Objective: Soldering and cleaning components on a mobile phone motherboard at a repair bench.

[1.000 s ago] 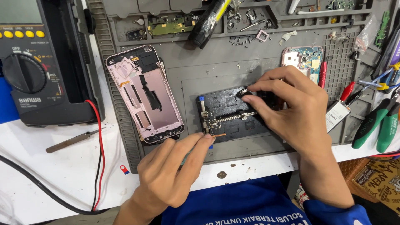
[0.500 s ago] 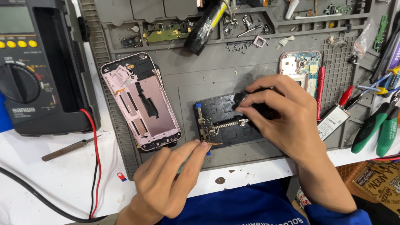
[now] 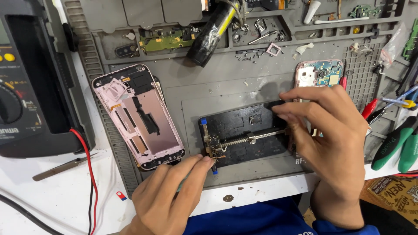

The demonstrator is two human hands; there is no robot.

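At the far left sits a black multimeter point(image 3: 26, 87), its red lead point(image 3: 89, 174) trailing past tweezers point(image 3: 61, 167) on the white bench. Next lies a pink phone frame point(image 3: 137, 115), open side up, on the grey work mat point(image 3: 183, 87). Your left hand point(image 3: 167, 198) has its fingers pressed together, tips touching the small circuit board point(image 3: 213, 146) clamped at the left end of the black board holder point(image 3: 248, 132). Your right hand point(image 3: 333, 139) curls over the holder's right end, fingers loosely bunched; whether they pinch anything, you cannot tell.
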